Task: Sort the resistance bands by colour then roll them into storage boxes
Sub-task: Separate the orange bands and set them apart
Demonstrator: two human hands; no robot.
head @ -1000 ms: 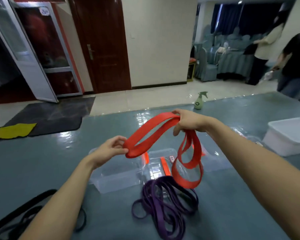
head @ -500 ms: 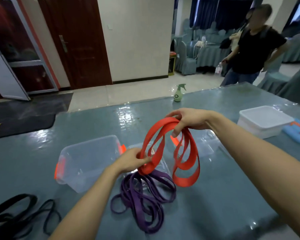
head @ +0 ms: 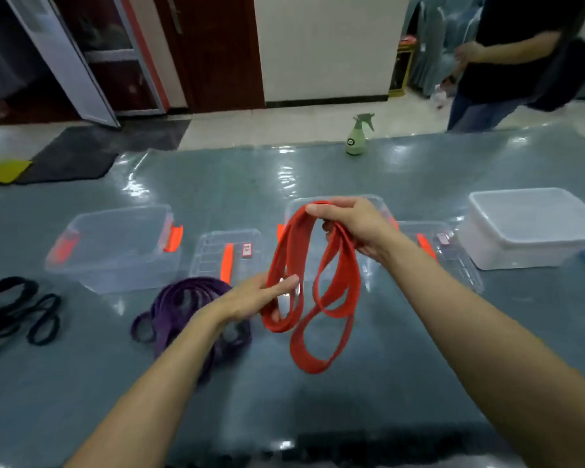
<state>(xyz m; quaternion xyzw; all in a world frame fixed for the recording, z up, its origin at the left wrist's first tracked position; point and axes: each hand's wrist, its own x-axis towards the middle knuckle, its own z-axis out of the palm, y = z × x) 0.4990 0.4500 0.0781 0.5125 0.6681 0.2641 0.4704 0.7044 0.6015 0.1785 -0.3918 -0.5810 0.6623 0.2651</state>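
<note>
Holds the red band (head: 331, 288) up at centre frame, above the table (head: 419, 349), top loops bunched in the right grip (head: 355, 228), fingers curled round them. Pinches one hanging loop in the left grip (head: 254, 295), thumb over it. Left of centre, clear box (head: 115, 251); lower left, purple bands (head: 179, 298); far left, black bands (head: 11, 309).

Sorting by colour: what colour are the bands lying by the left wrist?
Purple bands, seen best in the head view.

Bottle (head: 356, 140): bore a dark round mark, too small to read.
Left lid (head: 210, 260): carried a red-and-white sticker, print blurred.
Right lid (head: 455, 261): carried a pinkish sticker, print blurred.
Readable text: none.
</note>
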